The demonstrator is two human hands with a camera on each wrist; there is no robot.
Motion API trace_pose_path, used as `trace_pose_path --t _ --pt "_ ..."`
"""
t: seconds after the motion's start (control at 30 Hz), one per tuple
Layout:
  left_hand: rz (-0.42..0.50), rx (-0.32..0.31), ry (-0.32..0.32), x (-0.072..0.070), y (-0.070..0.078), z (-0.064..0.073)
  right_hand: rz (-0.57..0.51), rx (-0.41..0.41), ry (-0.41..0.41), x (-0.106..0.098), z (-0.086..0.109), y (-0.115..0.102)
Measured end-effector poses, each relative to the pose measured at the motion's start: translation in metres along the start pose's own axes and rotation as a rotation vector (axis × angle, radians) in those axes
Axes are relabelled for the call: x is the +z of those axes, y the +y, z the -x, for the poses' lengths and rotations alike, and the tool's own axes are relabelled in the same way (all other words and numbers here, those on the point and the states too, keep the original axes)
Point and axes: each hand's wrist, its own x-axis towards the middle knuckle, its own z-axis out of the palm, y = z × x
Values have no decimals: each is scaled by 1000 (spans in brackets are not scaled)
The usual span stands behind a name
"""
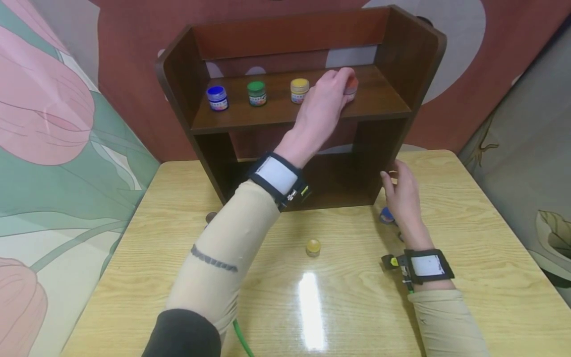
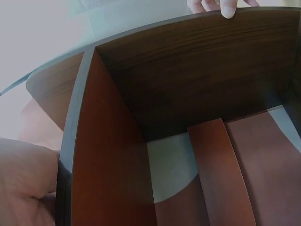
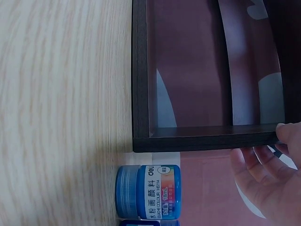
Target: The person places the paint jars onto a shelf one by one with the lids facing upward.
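Jar at one o'clock: my left hand grasped it, my right hand pinched the shelf. Keeping it level seemed wisest.

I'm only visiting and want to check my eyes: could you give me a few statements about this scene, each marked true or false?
1. The left hand holds the red jar. True.
2. The right hand holds a jar. False: it grips the side of the shelf.
3. The green jar stands between a blue lidded jar and a yellow lidded jar. True.
4. The shelf stands on the floor. False: it stands on the table.
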Motion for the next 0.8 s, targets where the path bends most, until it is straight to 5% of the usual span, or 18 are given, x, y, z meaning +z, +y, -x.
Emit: trace_pose_path --t 0.8 --pt "-10 -66 -84 2 1 -12 4 -5 6 1 0 0"
